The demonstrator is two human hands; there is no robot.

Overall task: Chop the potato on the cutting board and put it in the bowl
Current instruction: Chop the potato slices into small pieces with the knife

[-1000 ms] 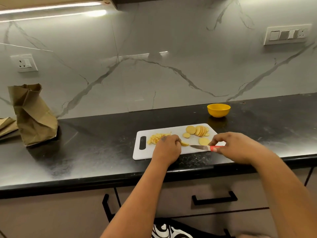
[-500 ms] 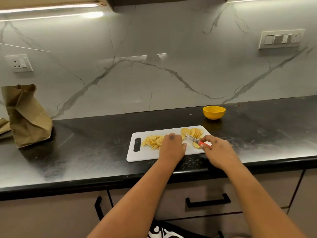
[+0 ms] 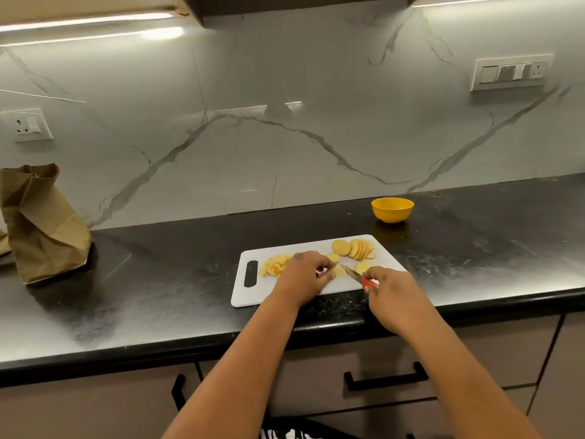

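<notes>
The pale yellow potato is all on the white plastic cutting board (image 3: 250, 293): a heap of small chopped pieces (image 3: 275, 265) near the handle slot, a fanned row of round slices (image 3: 356, 248) at the far right corner, and a few loose slices (image 3: 363, 267) in the middle. My left hand (image 3: 305, 277) has its fingers curled down on one loose slice, pinning it against the board. My right hand (image 3: 392, 291) grips the red-handled small steel knife (image 3: 356, 274), blade angled toward the left fingertips and very near them.

That closeness is the main risk, I judge: a thin slice can slide under the edge, and the blade could meet my knuckles. The board also sits close to the front edge of the black stone surface (image 3: 126, 296), so a hard press might shift it. The small yellow bowl (image 3: 392, 210) stands apart behind the board, and I cannot see anything inside it; carrying pieces over could scatter some. A crumpled brown paper bag (image 3: 41, 223) stands far left.
</notes>
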